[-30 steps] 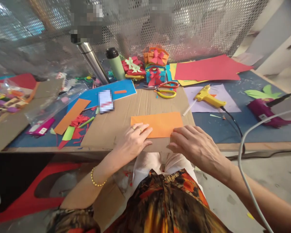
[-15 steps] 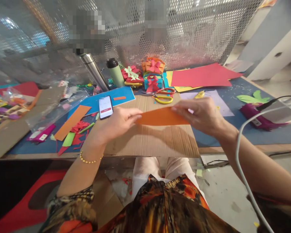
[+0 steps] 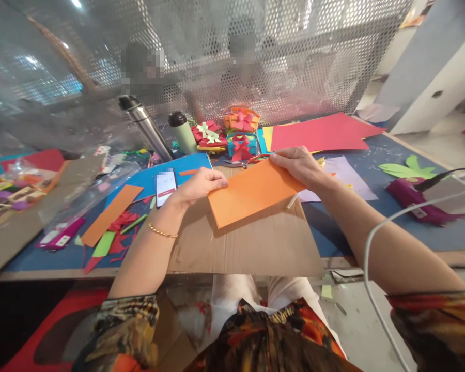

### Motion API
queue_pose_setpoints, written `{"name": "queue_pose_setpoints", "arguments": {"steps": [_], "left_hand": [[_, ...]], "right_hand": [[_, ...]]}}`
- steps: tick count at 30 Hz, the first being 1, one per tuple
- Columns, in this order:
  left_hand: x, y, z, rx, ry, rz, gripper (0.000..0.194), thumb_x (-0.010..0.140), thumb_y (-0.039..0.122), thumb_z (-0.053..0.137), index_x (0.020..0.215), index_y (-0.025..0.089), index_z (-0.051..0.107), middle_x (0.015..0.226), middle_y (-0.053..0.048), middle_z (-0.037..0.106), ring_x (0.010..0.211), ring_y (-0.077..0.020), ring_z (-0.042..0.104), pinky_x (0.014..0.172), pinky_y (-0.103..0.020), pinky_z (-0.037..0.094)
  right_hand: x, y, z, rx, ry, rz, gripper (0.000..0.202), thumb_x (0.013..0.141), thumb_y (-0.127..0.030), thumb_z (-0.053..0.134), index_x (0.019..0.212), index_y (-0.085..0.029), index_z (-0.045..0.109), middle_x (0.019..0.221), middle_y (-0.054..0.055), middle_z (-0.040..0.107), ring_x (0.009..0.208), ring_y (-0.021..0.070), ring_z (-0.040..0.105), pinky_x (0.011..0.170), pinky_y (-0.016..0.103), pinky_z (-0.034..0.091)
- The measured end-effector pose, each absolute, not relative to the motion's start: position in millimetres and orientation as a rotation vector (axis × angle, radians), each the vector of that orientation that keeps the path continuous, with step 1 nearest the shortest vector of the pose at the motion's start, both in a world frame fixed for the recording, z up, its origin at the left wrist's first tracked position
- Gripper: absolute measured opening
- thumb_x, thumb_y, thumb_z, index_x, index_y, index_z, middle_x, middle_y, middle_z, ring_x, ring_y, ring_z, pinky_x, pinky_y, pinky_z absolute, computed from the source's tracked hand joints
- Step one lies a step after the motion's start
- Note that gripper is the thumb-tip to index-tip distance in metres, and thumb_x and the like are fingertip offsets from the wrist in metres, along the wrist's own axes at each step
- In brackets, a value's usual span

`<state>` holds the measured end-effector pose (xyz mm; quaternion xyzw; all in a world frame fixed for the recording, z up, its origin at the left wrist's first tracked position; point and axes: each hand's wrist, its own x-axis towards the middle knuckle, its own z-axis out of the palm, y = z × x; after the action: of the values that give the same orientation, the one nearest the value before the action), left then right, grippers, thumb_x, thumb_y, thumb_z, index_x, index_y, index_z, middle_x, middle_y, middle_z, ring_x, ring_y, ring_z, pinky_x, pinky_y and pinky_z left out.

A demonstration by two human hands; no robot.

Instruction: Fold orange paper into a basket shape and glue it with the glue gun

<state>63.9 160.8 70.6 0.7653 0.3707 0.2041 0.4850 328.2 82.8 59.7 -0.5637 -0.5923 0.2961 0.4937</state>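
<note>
A folded-looking sheet of orange paper (image 3: pixel 251 194) is held up over the brown cardboard (image 3: pixel 251 253), tilted with its right end higher. My left hand (image 3: pixel 203 186) pinches its upper left corner between thumb and fingers. At the upper right edge my right hand (image 3: pixel 300 165) grips the paper, the thumb side along the top. A clear thin stick (image 3: pixel 292 200) shows below the right end of the sheet. Behind the paper, scissors (image 3: pixel 256 159) are mostly hidden. Left of my left hand lies a phone (image 3: pixel 166 188) with a lit screen.
Small paper baskets with bows (image 3: pixel 242 147), a green bottle (image 3: pixel 184 133) and a steel flask (image 3: pixel 147 126) stand at the back. Red sheets (image 3: pixel 318 132) lie right, near a purple device (image 3: pixel 414 199) and white cable (image 3: pixel 375 232). Paper scraps (image 3: pixel 120 232) lie left.
The orange paper has turned from nearly edge-on to showing its broad face, its lower left corner dropping toward me. Both hands still hold it. The view has shifted slightly upward.
</note>
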Motion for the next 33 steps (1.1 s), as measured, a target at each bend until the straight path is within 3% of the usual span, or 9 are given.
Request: {"name": "queue_pose_setpoints", "arguments": {"steps": [4,7,10,12,15,18,20,25,33], "left_hand": [[57,159,66,1.787,0.911,0.578,0.044,0.062,0.053,0.088,0.058,0.018,0.062,0.057,0.001,0.058,0.053,-0.0101,0.049,0.052,-0.023,0.037],[55,163,59,1.722,0.956,0.769,0.047,0.065,0.06,0.084,0.066,0.018,0.063,0.065,-0.001,0.063,0.059,-0.0119,0.054,0.055,-0.025,0.041],[59,165,52,1.67,0.993,1.0,0.048,0.074,0.065,0.075,0.072,0.02,0.058,0.072,-0.001,0.064,0.064,-0.0122,0.054,0.058,-0.025,0.042],[65,161,48,1.661,0.997,1.082,0.048,0.076,0.066,0.072,0.077,0.019,0.06,0.076,-0.002,0.065,0.068,-0.0132,0.056,0.061,-0.025,0.044],[75,147,46,1.691,0.989,1.102,0.05,0.079,0.067,0.069,0.082,0.018,0.063,0.076,-0.002,0.066,0.07,-0.0141,0.057,0.063,-0.026,0.045],[80,133,48,1.757,0.996,1.064,0.045,0.082,0.063,0.068,0.08,0.018,0.064,0.075,-0.001,0.063,0.07,-0.0141,0.054,0.064,-0.026,0.042],[82,127,49,1.799,1.001,1.032,0.041,0.084,0.059,0.066,0.079,0.018,0.064,0.075,0.0,0.062,0.071,-0.0145,0.053,0.064,-0.026,0.041],[82,128,48,1.882,1.013,1.003,0.038,0.085,0.054,0.063,0.071,0.019,0.059,0.071,0.001,0.055,0.07,-0.0145,0.048,0.065,-0.027,0.038],[83,128,44,1.895,1.012,1.003,0.037,0.088,0.052,0.058,0.071,0.019,0.057,0.072,0.0,0.057,0.07,-0.0142,0.05,0.065,-0.026,0.04]], "right_hand": [[340,88,62,-1.309,-1.277,0.744,0.039,0.079,-0.052,0.074,0.065,-0.019,0.059,0.055,-0.002,0.05,0.048,0.009,0.044,0.045,0.025,0.032],[354,93,65,-1.239,-1.082,0.645,0.034,0.086,-0.05,0.073,0.072,-0.02,0.062,0.053,-0.003,0.051,0.043,0.0085,0.043,0.044,0.025,0.035],[356,94,65,-1.184,-1.019,0.709,0.033,0.086,-0.052,0.072,0.087,-0.019,0.066,0.069,0.001,0.064,0.05,0.0098,0.053,0.048,0.026,0.045],[345,92,62,-1.159,-1.068,0.909,0.046,0.084,-0.061,0.072,0.096,-0.017,0.068,0.083,0.008,0.072,0.062,0.0129,0.063,0.053,0.026,0.051],[324,86,55,-1.084,-1.175,1.215,0.057,0.071,-0.068,0.08,0.09,-0.015,0.073,0.098,0.013,0.076,0.076,0.0151,0.068,0.06,0.025,0.054],[310,84,49,-1.069,-1.142,1.245,0.058,0.056,-0.061,0.091,0.088,-0.015,0.075,0.095,0.011,0.077,0.071,0.0133,0.065,0.059,0.024,0.052],[308,84,45,-1.069,-1.104,1.221,0.056,0.052,-0.058,0.093,0.086,-0.016,0.076,0.09,0.008,0.077,0.069,0.0124,0.063,0.057,0.024,0.049],[309,87,42,-1.087,-1.069,1.177,0.048,0.052,-0.053,0.093,0.076,-0.016,0.075,0.075,0.005,0.074,0.06,0.01,0.056,0.053,0.024,0.045],[308,85,43,-1.088,-1.064,1.179,0.049,0.052,-0.055,0.091,0.075,-0.015,0.076,0.075,0.006,0.074,0.057,0.01,0.055,0.051,0.025,0.043]]}}
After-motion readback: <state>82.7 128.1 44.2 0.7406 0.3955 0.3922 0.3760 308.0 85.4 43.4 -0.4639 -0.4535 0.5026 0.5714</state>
